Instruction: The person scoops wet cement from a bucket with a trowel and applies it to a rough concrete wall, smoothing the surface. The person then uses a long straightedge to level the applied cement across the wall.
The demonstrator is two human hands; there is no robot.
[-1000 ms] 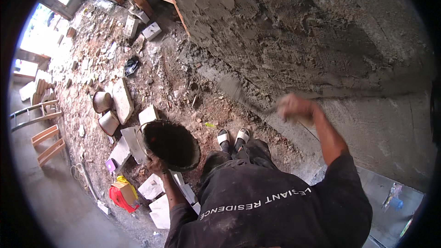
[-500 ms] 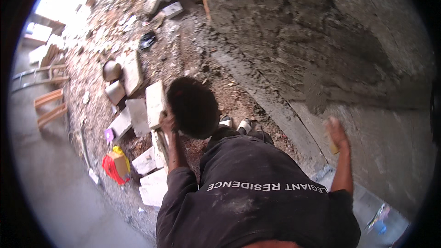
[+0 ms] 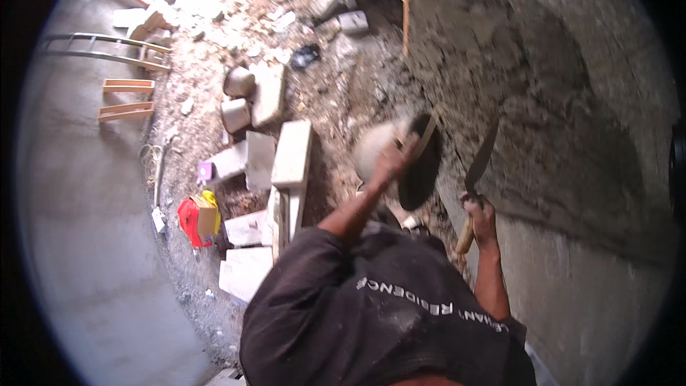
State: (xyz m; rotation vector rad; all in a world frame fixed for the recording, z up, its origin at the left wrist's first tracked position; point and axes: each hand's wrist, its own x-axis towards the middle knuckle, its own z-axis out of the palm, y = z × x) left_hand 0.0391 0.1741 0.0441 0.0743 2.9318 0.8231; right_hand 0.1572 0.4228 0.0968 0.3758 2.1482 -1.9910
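My left hand (image 3: 395,160) grips a round pan (image 3: 420,171), tilted beside the wall, its dark face turned right. A pale rounded surface shows left of my hand; whether it belongs to the pan, I cannot tell. In my right hand (image 3: 480,218) is a trowel (image 3: 484,154), fingers closed round its wooden handle, the blade pointing up toward the wall. Dark, rough wet mortar (image 3: 529,93) covers the wall's upper part, while the lower wall (image 3: 550,279) is smooth and grey. A small gap separates the pan from the blade.
Pale blocks (image 3: 292,154) lie stacked left of my body. Around them are a red and yellow bag (image 3: 196,220), two bucket-like containers (image 3: 238,82) and a black bag (image 3: 305,57). Rubble (image 3: 214,50) covers the ground. A ladder (image 3: 107,44) and wooden frames (image 3: 127,111) lie farther left.
The pan in my left hand has swung right, toward the wall, and tilted. My right hand has drawn in left, and the trowel blade now shows clearly. The view has turned.
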